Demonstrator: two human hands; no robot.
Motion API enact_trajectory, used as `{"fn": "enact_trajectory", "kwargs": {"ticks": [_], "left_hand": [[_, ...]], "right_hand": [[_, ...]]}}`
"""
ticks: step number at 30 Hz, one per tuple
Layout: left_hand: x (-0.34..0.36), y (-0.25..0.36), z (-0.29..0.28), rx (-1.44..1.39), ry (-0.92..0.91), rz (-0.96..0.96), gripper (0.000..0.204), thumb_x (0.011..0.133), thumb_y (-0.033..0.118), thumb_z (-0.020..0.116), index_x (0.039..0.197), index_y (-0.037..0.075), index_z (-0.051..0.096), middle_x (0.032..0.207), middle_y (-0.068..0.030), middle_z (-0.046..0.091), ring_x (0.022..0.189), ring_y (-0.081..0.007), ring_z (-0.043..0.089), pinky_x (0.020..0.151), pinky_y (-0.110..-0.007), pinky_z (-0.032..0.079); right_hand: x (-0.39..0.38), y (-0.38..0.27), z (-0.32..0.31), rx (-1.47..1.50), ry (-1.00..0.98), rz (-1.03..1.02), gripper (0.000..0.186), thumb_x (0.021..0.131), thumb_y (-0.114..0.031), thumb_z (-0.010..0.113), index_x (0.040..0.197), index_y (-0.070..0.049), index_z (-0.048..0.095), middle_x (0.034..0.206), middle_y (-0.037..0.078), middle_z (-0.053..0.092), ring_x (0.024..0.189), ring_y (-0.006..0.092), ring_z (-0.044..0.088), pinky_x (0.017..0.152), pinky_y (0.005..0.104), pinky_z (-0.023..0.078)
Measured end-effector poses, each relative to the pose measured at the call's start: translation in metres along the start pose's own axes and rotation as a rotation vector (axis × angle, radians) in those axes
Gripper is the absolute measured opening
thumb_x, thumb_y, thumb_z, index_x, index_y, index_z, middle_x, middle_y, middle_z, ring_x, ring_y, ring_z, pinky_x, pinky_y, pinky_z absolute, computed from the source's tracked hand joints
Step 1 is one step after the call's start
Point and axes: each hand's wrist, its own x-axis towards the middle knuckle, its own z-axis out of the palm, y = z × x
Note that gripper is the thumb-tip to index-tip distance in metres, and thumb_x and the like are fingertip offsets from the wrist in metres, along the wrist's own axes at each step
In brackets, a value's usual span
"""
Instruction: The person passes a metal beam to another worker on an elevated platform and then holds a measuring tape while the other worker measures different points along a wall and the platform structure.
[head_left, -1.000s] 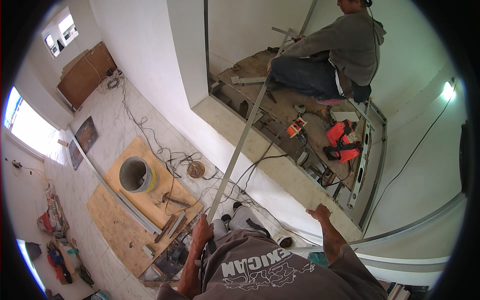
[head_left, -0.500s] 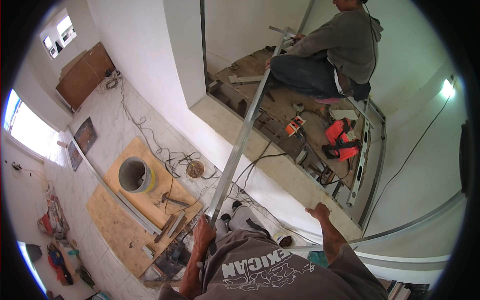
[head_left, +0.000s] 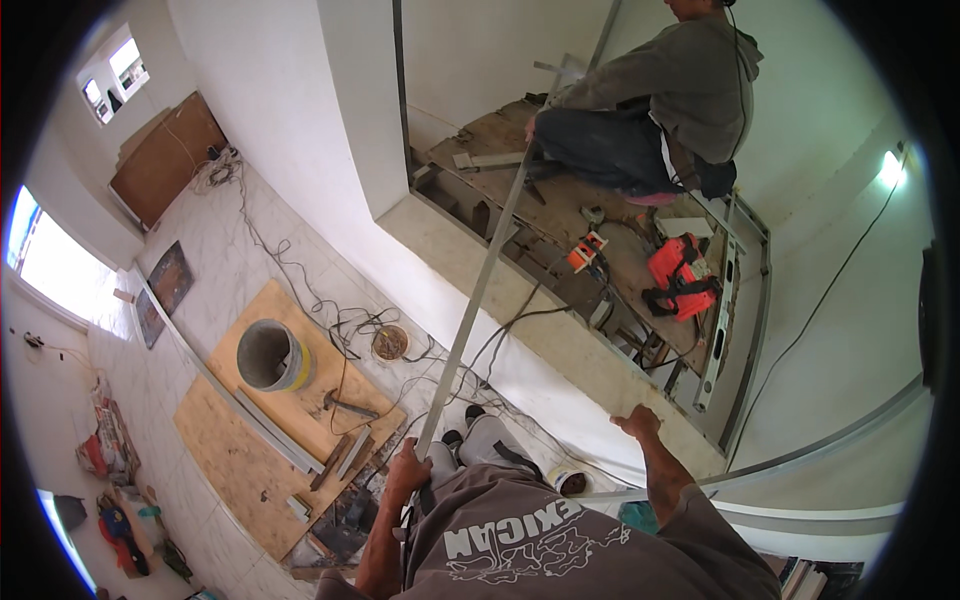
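My left hand [head_left: 409,469] is wrapped round the near end of a long, thin metal channel [head_left: 478,285], low beside my leg. From there the channel slants up and away across the pale ledge [head_left: 525,293] to a seated co-worker [head_left: 690,95]. One co-worker hand [head_left: 530,128] is at its far part; the other is hidden. A short metal piece [head_left: 560,68] sticks out near that far part. My right hand [head_left: 638,421] leans on the front part of the ledge with its fingers folded in, and no object shows in it.
Beyond the ledge lie an orange tool [head_left: 587,252], a red-and-black bag [head_left: 685,280] and a level [head_left: 715,345]. On the floor at left, a bucket [head_left: 270,355] and a hammer [head_left: 348,404] rest on a wooden board [head_left: 235,445]. Loose cables [head_left: 290,262] trail across the tiles.
The metal channel has turned about its length and now shows a narrower face. My left hand has shifted slightly with it; my right hand stays in place.
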Motion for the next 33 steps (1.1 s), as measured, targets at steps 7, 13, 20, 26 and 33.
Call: {"fn": "enact_trajectory", "kwargs": {"ticks": [7,13,20,26,33], "left_hand": [[-0.004,-0.042,0.001,-0.198,-0.082,0.002,0.048,0.072,0.024,0.068,0.111,0.002,0.052,0.094,-0.0259,0.063,0.091,-0.0419,0.061,0.079,-0.045,0.047],[-0.033,-0.062,-0.004,-0.226,-0.142,0.041,0.041,0.072,0.021,0.071,0.104,0.0,0.056,0.083,-0.0156,0.065,0.078,-0.026,0.065,0.072,-0.039,0.05],[-0.051,-0.09,-0.01,-0.438,-0.254,-0.077,0.036,0.075,0.025,0.072,0.098,0.001,0.059,0.076,-0.0064,0.064,0.061,-0.0126,0.061,0.059,-0.03,0.05],[-0.037,-0.067,-0.003,-0.259,-0.231,-0.084,0.04,0.075,0.029,0.072,0.097,-0.001,0.057,0.07,-0.0095,0.064,0.062,-0.0178,0.063,0.061,-0.033,0.05],[-0.015,-0.029,0.007,-0.228,0.072,-0.064,0.053,0.072,0.032,0.071,0.106,-0.005,0.056,0.076,-0.0196,0.065,0.073,-0.0304,0.066,0.068,-0.041,0.05]], "right_hand": [[0.003,0.001,0.001,-0.013,-0.025,-0.009,0.096,0.067,-0.068,0.066,0.126,0.004,0.046,0.115,0.018,0.061,0.105,0.0297,0.061,0.083,0.0393,0.051],[0.002,0.001,0.002,-0.023,-0.004,-0.012,0.096,0.067,-0.068,0.067,0.126,0.005,0.047,0.114,0.018,0.062,0.105,0.0295,0.062,0.083,0.0392,0.05],[0.001,0.002,0.007,0.035,0.074,-0.015,0.084,0.065,-0.064,0.072,0.111,0.005,0.056,0.107,0.019,0.064,0.1,0.0313,0.062,0.082,0.0414,0.05],[0.0,0.003,0.007,-0.015,0.019,0.016,0.098,0.068,-0.068,0.066,0.128,0.005,0.044,0.113,0.018,0.062,0.104,0.0292,0.062,0.083,0.0392,0.05],[-0.005,-0.008,-0.005,0.089,-0.025,0.032,0.08,0.072,-0.058,0.069,0.119,0.004,0.052,0.115,0.021,0.06,0.105,0.0319,0.06,0.084,0.0414,0.05]]}}
